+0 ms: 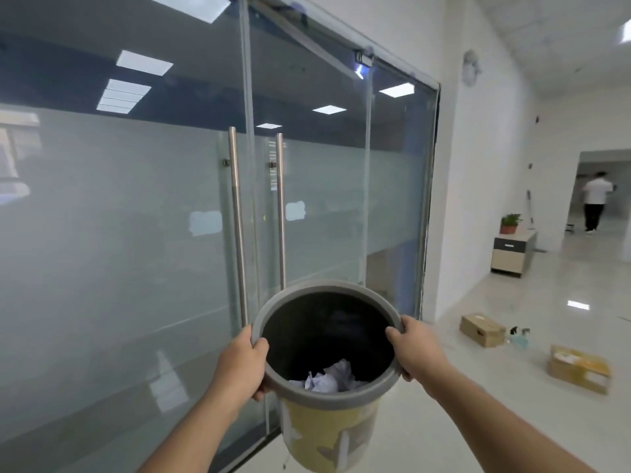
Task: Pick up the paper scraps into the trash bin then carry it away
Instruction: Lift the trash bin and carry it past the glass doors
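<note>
A round trash bin (327, 435) with a grey rim and a yellow patterned wall is held up off the floor in front of me, tilted so its dark inside faces the camera. Crumpled white paper scraps (329, 377) lie at its bottom. My left hand (240, 363) grips the rim on the left side, thumb over the edge. My right hand (415, 349) grips the rim on the right side in the same way.
Frosted glass double doors with two steel pull handles (280, 213) stand right ahead. To the right, a white corridor floor holds two cardboard boxes (481, 329), a spray bottle (519, 336) and a low cabinet (512, 250) with a potted plant. A person (594, 201) stands far down the corridor.
</note>
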The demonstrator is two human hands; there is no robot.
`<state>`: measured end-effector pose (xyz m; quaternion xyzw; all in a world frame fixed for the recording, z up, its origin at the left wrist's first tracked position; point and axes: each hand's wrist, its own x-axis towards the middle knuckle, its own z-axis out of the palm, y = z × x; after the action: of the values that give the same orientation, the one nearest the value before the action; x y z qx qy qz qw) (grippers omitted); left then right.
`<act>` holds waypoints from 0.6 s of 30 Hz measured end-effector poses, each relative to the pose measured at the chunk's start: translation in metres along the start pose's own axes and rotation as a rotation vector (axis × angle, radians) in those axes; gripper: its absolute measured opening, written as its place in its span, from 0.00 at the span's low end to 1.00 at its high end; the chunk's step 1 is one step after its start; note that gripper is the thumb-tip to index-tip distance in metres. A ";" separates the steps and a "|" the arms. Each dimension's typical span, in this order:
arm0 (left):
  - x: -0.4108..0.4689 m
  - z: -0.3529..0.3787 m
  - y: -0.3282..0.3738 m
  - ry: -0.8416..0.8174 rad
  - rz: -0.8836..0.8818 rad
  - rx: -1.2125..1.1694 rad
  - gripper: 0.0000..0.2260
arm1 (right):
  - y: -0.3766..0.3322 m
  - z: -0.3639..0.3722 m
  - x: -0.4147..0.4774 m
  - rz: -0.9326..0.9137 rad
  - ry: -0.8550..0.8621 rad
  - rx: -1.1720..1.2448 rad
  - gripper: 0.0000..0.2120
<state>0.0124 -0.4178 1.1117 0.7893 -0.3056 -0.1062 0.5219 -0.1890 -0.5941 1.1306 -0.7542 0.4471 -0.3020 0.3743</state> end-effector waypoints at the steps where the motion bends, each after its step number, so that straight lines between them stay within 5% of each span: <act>1: 0.006 0.010 0.005 0.004 0.008 0.005 0.10 | 0.004 -0.005 0.009 0.002 0.002 -0.001 0.10; 18: 0.160 0.106 -0.001 -0.022 -0.018 0.034 0.12 | 0.042 0.026 0.181 0.076 -0.004 0.013 0.10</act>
<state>0.0882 -0.5931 1.0892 0.7996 -0.3061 -0.1141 0.5039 -0.1112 -0.7630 1.1037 -0.7347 0.4727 -0.2890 0.3915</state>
